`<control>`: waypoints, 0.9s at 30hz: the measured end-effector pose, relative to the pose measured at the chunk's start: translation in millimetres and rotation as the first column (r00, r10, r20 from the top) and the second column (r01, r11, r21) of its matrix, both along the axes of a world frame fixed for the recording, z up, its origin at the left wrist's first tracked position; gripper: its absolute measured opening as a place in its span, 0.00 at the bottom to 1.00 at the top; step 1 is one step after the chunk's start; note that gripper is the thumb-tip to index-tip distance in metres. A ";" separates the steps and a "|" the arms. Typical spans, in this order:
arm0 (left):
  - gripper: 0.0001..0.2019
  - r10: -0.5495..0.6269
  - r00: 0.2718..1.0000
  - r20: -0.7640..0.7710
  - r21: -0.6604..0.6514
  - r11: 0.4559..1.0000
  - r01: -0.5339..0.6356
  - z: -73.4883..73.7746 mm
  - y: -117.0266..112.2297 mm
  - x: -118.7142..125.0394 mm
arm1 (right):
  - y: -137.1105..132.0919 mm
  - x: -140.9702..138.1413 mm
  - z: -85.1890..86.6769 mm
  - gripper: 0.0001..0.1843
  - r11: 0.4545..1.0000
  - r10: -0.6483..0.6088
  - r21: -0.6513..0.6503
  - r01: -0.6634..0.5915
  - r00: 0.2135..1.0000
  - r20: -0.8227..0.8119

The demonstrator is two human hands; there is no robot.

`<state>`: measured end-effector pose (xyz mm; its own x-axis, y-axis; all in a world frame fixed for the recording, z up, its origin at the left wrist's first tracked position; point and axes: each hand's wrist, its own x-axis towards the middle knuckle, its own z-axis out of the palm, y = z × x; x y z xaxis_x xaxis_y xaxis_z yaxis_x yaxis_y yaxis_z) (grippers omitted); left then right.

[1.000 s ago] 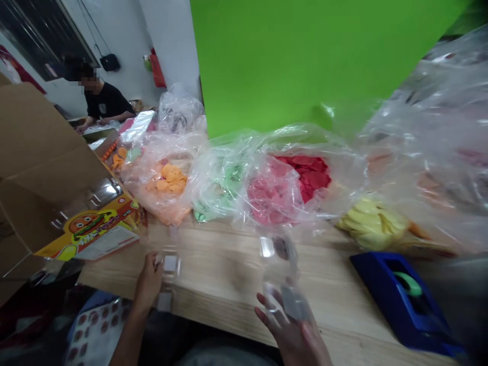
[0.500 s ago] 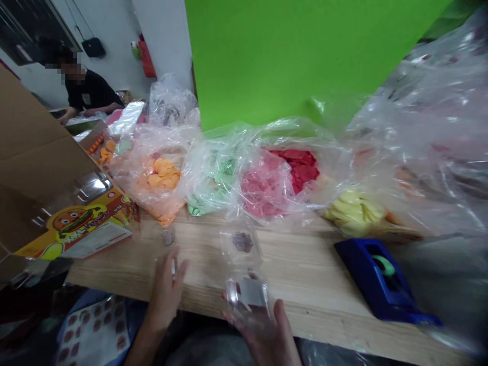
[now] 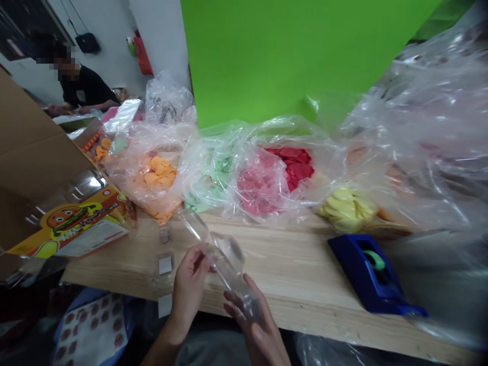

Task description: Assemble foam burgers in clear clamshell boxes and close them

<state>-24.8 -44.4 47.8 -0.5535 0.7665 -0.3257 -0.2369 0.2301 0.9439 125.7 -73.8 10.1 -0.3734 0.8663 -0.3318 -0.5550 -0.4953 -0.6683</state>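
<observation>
Both my hands meet over the front of the wooden table. My left hand (image 3: 187,290) grips a clear plastic blister tray (image 3: 220,262) near its middle. My right hand (image 3: 256,325) cradles the tray's lower end in its fingers. The tray slants up and to the left, and its far end reaches toward the bags. To the left of my left hand lie small clear packets, one with a white square label (image 3: 165,265). A small clear piece with a brownish centre (image 3: 164,235) sits just beyond it.
Clear bags of orange, green, red and yellow pieces (image 3: 247,178) line the table's back. A blue tape dispenser (image 3: 369,272) stands at right. A printed burger-themed package (image 3: 80,223) lies in a cardboard box at left. A sticker sheet (image 3: 91,330) lies below the table edge. A co-worker (image 3: 84,86) works beyond.
My left hand has moved up and right to join my right hand on the clear tray. The tray now slants upward, and the whole view has shifted slightly.
</observation>
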 end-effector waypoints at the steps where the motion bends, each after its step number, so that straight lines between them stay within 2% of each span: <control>1: 0.17 0.003 1.000 0.009 0.001 1.000 -0.003 0.3 2.7 0.1 | -2.1 0.6 -2.4 0.35 1.000 0.002 0.022 -0.003 0.999 0.043; 4: 0.18 -0.036 0.998 0.046 -0.012 0.999 0.037 -1.6 4.2 1.6 | -4.3 2.4 -6.3 0.37 0.998 0.007 0.060 -0.015 0.993 0.119; 8: 0.23 -0.112 0.988 0.111 -0.034 0.993 0.116 -6.0 -0.1 0.7 | -2.9 5.4 -8.3 0.37 0.996 0.085 0.010 -0.086 0.993 0.085; 12: 0.22 -0.162 0.984 0.068 -0.061 0.984 0.166 -11.6 1.6 -1.7 | -4.9 7.9 -14.4 0.38 0.993 0.112 0.011 -0.113 0.991 0.080; 18: 0.16 -0.081 0.996 0.033 -0.049 0.995 0.082 -18.8 3.1 -0.7 | -7.7 6.9 -19.8 0.37 0.991 0.108 0.061 -0.116 0.986 0.128; 22: 0.18 -0.115 0.988 0.105 -0.039 0.992 0.120 -19.5 0.1 0.4 | -7.8 5.5 -15.0 0.35 0.972 0.071 0.198 -0.128 0.960 0.271; 27: 0.18 -0.108 0.976 0.190 -0.014 0.994 0.112 -16.3 -2.0 5.4 | -8.5 4.8 -16.3 0.29 0.939 -0.055 0.316 -0.136 0.847 0.529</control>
